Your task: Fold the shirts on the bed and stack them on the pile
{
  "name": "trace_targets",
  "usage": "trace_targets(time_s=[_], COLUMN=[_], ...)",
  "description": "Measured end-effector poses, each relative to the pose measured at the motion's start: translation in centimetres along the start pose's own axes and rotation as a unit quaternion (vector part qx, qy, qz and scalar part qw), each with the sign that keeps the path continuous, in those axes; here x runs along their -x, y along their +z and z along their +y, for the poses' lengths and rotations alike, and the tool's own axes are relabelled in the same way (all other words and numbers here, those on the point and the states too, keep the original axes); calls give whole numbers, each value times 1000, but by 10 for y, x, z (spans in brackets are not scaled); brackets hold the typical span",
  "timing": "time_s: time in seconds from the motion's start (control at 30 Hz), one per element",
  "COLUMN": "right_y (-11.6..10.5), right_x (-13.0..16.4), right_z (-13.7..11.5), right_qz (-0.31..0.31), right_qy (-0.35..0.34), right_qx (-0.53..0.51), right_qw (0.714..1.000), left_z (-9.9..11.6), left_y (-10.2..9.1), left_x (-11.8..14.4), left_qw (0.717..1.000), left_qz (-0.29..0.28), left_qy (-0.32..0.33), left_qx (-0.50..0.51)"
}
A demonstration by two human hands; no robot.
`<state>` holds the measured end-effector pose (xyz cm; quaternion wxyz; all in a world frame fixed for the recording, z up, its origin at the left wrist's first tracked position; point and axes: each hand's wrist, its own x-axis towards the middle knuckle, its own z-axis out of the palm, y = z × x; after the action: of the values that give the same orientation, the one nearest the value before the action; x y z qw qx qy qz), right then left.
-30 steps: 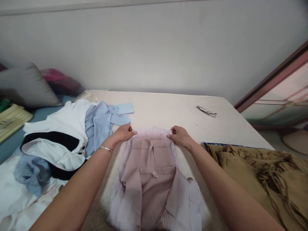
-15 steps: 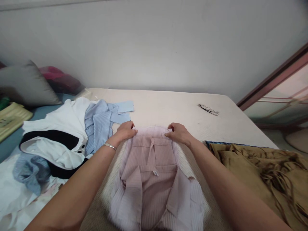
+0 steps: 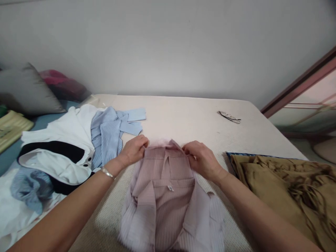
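A pale pink striped shirt [image 3: 170, 206] lies in front of me, its collar towards me and a small white label at the neck. Its far edge is pinched at two corners and lifted a little. My left hand [image 3: 135, 148] is closed on the left corner; a silver bracelet circles that wrist. At the right corner my right hand [image 3: 202, 156] grips the same edge, fingers curled round the cloth. Between the hands the edge is blurred and folds up slightly. Fingertips are partly hidden by the fabric.
On the left lie a white garment [image 3: 65, 122] with black trim and a light blue striped garment [image 3: 107, 131]. Brown clothing [image 3: 265, 182] with cords is at the right. Glasses [image 3: 229, 117] rest on the cream surface [image 3: 178, 115]. A grey cushion [image 3: 28, 91] stands far left, by the wall.
Both hands have turned at the wrists and drawn slightly nearer to me. The shirt's far edge has lifted and begun to curl over; the view has shifted a little.
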<state>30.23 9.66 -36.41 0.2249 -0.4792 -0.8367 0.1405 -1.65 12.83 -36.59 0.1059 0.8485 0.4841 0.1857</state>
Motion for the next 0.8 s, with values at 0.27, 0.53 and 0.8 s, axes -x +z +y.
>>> trace_targets(time_s=[0.27, 0.53, 0.8], right_y=[11, 14, 19], right_x=[26, 24, 25], right_z=[-9, -16, -13], right_qz=[-72, -84, -65], right_qy=[-103, -97, -84], right_qx=[132, 161, 178], right_qw=[983, 979, 978], left_z=[18, 45, 34], left_y=[1, 29, 21], left_x=[5, -36, -73], left_qw=[999, 983, 982], left_qz=[-31, -17, -121], left_qy=[-33, -146, -140], left_qx=[-11, 114, 42])
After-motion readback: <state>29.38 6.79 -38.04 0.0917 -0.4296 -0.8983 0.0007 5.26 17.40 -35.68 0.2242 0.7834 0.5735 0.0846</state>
